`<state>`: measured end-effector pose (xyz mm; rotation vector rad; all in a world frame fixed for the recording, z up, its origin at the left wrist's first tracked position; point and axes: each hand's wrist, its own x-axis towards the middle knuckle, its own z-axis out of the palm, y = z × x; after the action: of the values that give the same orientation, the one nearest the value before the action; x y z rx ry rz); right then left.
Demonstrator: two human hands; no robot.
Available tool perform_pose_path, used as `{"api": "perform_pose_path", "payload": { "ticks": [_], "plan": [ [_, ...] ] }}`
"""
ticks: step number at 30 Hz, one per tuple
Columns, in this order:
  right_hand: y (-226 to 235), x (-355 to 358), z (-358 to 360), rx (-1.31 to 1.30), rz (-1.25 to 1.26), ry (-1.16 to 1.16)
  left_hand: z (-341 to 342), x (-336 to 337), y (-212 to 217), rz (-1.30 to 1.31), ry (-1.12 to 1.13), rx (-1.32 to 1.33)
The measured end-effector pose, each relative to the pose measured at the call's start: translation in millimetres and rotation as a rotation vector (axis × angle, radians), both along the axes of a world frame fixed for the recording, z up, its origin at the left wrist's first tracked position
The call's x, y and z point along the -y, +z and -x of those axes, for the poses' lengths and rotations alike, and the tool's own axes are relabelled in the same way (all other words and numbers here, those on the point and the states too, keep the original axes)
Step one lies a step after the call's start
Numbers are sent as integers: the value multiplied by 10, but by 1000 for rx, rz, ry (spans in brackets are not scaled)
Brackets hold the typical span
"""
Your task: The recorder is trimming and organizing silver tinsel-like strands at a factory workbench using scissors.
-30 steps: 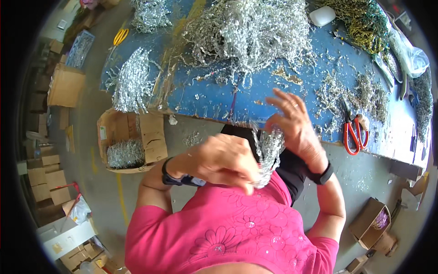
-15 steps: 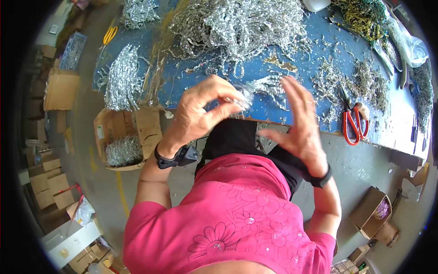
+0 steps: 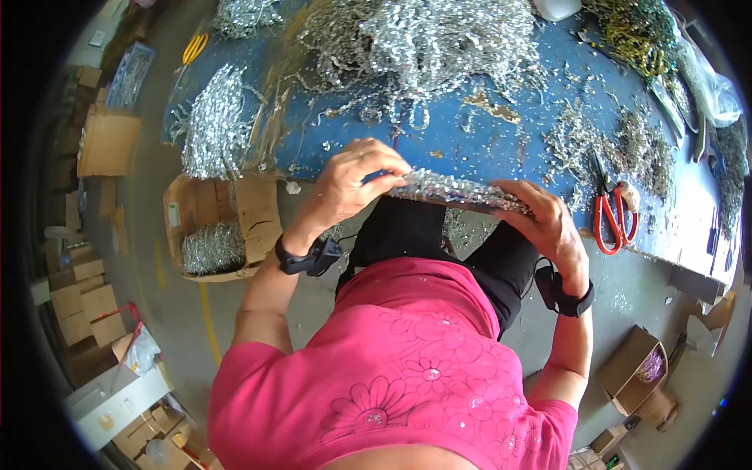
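Observation:
A bundle of silver tinsel strands (image 3: 458, 188) stretches sideways between my hands, just over the near edge of the blue table (image 3: 313, 149). My left hand (image 3: 356, 182) pinches its left end between thumb and fingers. Around the right end, the fingers and thumb of my right hand (image 3: 544, 215) are closed. Beyond the hands lies a large heap of silver tinsel (image 3: 431, 47). A smaller silver bunch (image 3: 215, 125) hangs over the table edge on the left. Red-handled scissors (image 3: 615, 215) rest near the edge, right of my right hand.
An open cardboard box (image 3: 254, 211) with silver tinsel stands below the table's left edge. Yellow-handled scissors (image 3: 194, 50) lie at the far left. Tinsel scraps (image 3: 603, 149) cover the table's right part, with green-gold tinsel (image 3: 627, 35) behind. Another box (image 3: 636, 368) sits on the floor at right.
My right hand, open and apart before, has closed on the right end of the tinsel bundle. The bundle now lies stretched between both hands; my left hand keeps its pinch.

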<state>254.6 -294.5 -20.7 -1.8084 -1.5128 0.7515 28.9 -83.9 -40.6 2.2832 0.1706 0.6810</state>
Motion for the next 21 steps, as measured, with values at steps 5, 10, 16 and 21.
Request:
{"api": "perform_pose_path", "payload": {
  "ticks": [5, 10, 16, 21],
  "plan": [
    [-196, -60, -17, 577, -89, -75, -43, -104, -147, -116, 74, -64],
    [-171, -57, 27, 622, -144, -63, 2, -108, -201, -99, 97, -38],
    [-328, -41, 24, 619, -231, -135, 67, -129, -172, -133, 183, -98],
    [-357, -2, 61, 568, -277, -242, 123, -139, -160, -101, 182, -106]
  ]
}}
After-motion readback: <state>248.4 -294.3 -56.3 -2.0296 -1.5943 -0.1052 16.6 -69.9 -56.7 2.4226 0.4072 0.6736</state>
